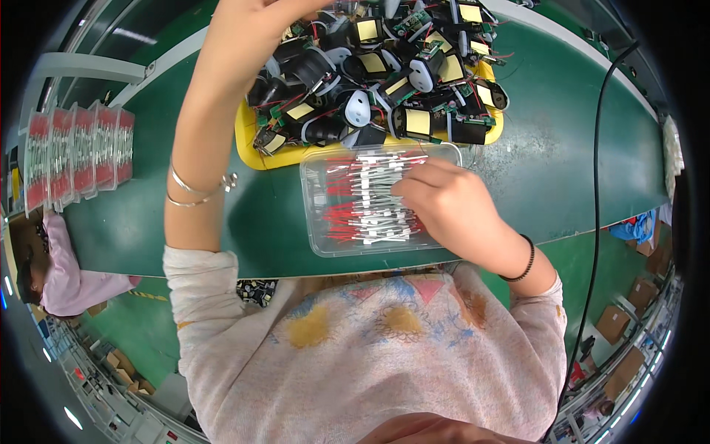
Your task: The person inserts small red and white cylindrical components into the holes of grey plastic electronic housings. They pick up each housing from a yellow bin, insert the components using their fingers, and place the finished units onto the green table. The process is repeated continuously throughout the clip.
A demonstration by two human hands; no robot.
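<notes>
My right hand (pixel 447 203) reaches into a clear plastic tray (pixel 316 222) at the near edge of the table. Its fingers are curled together at the right end of a layer of short red and white wires (pixel 370 200) with white connectors; the fingertips and anything in them are hidden. My left hand (pixel 255 26) is stretched to the far side, over the left part of a yellow tray (pixel 248 144). Its fingers run off the upper edge of the view. In the yellow tray lies a heap of black plastic housings (pixel 310 70) with green circuit boards, cream pads and thin wires.
Several clear trays of red and white wires (pixel 81 152) stand in a row at the left on the green table (pixel 547 148). A black cable (pixel 596 185) hangs down at the right. A person in pink (pixel 70 274) sits beyond the left edge. Cardboard boxes (pixel 614 324) stand at the lower right.
</notes>
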